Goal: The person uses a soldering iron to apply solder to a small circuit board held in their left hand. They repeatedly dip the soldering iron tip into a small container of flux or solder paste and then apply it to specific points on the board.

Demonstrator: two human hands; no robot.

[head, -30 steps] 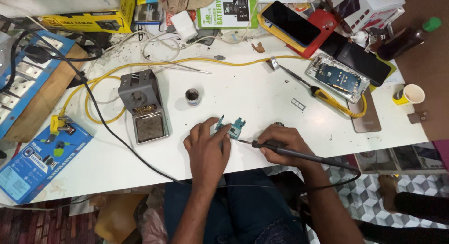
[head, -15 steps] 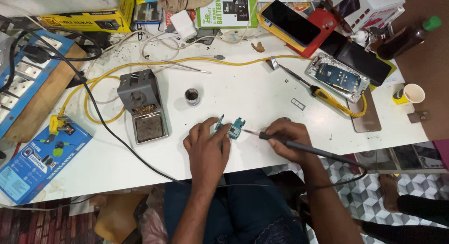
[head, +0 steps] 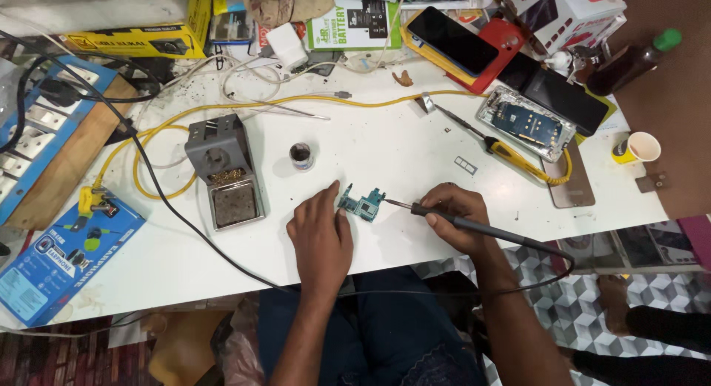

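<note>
Seen from above, one person sits at a white bench (head: 415, 153). Nearest the viewer, two hands rest close together at its front edge. The left hand (head: 320, 238) lies palm down, fingers narrowed, its fingertips pinning the left end of one small teal circuit board (head: 362, 204). The right hand (head: 453, 222) is closed around one dark soldering iron (head: 474, 227), held like a pen.

The board lies between the two hands, its long axis running left to right. The iron's tip points left and meets the board's right end, so the right hand does the reaching.

Farther back stand one grey iron stand (head: 224, 171) with a sponge tray, one small round flux tin (head: 301, 156), one yellow-handled screwdriver (head: 511, 153), one opened phone (head: 524, 122), and one paper cup (head: 641, 145).
</note>
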